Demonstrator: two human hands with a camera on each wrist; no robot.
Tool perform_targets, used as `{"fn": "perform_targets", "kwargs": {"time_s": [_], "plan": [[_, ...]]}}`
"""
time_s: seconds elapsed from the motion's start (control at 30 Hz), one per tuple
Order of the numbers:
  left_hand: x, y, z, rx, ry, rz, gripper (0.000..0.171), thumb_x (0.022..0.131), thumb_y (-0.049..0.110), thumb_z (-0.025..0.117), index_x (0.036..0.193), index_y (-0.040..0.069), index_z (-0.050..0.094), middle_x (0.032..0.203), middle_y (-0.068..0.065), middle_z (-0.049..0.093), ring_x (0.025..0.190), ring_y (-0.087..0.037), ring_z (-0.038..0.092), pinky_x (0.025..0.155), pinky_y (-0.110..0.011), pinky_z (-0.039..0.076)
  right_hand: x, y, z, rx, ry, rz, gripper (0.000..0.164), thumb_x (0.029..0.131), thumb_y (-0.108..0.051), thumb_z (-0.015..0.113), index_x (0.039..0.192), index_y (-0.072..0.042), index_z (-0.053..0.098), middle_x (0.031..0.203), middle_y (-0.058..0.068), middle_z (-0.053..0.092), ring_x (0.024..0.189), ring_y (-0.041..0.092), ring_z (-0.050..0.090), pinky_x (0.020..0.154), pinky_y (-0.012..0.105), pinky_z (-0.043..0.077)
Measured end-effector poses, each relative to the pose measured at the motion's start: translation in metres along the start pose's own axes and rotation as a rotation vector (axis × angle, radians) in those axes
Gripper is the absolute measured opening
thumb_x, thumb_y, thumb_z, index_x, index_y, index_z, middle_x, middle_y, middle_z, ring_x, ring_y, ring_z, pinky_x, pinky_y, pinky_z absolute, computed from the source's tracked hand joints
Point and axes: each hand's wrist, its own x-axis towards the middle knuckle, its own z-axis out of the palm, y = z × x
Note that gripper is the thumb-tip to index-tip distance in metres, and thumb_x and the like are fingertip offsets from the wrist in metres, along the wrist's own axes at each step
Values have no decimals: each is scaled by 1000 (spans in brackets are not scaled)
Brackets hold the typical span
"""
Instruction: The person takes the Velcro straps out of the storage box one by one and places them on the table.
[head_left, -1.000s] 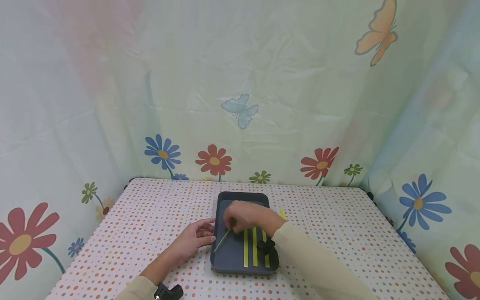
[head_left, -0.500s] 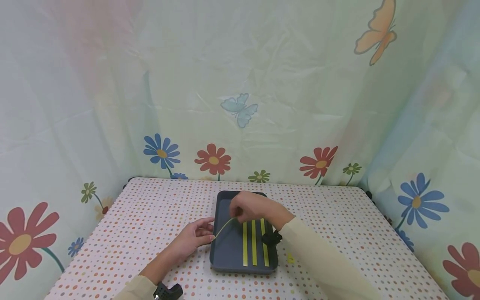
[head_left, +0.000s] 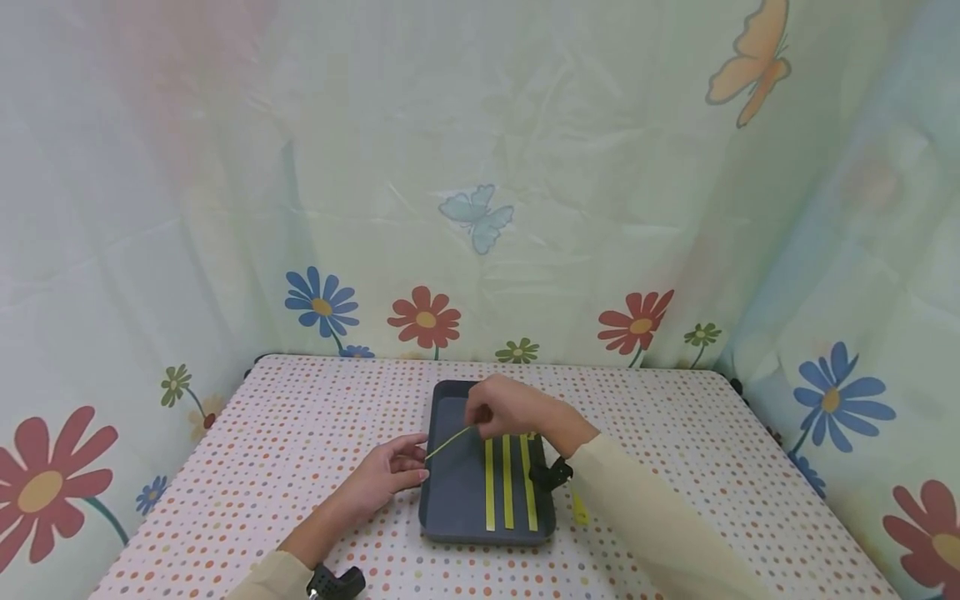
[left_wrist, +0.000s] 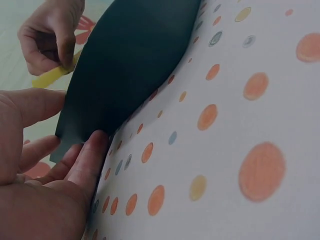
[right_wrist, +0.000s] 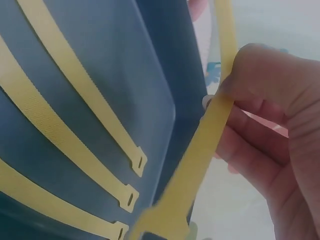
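Note:
My right hand (head_left: pixel 504 407) pinches a yellow hook-and-loop cable tie (right_wrist: pixel 200 150) between thumb and fingers, above the dark grey tray (head_left: pixel 453 508). Its slotted head (right_wrist: pixel 165 220) shows large in the right wrist view; in the head view the strap (head_left: pixel 448 439) slants down left toward the tray's left rim. Three similar cable ties (head_left: pixel 508 492) lie lengthwise and side by side in the tray's right half, their slotted ends visible in the right wrist view. My left hand (head_left: pixel 384 477) rests at the tray's left side, fingertips touching its outer wall (left_wrist: pixel 125 60).
Another yellow strap (head_left: pixel 580 508) lies on the dotted tablecloth (head_left: pixel 330 417) right of the tray, partly hidden by my right forearm. A flower-printed curtain (head_left: pixel 480 125) hangs behind the table and along both sides. Black cameras are strapped to both wrists.
My right hand has moved up and slightly right, away from the tray's near left part, lifting the cable tie's lower end from the tray. The left hand has stayed almost still.

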Motion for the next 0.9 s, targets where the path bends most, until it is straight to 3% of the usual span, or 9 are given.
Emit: {"fn": "perform_targets", "kwargs": {"time_s": [0.37,0.63,0.9], "plan": [[3,-4,0,-13,-19,-2,68,94,14,75,153,2,44,131,-17,58,108,-17,64,91,-32,58,-21,3,-5,143,127,-12,17,88,0,71,95,-14,80,95,3,74,78,1,64,71,21,57],[3,-5,0,-16,-26,4,65,95,11,72,153,2,43,131,-19,58,108,-17,64,90,-31,58,-40,13,-4,161,225,25,17,90,-3,73,96,-17,80,95,1,76,79,1,68,72,22,59],[2,-3,0,-20,-32,18,64,97,10,71,154,0,42,132,-21,57,106,-17,64,88,-30,58,-57,16,-4,235,302,145,11,91,-9,77,97,-17,81,94,-3,75,77,2,68,70,23,59]]}}
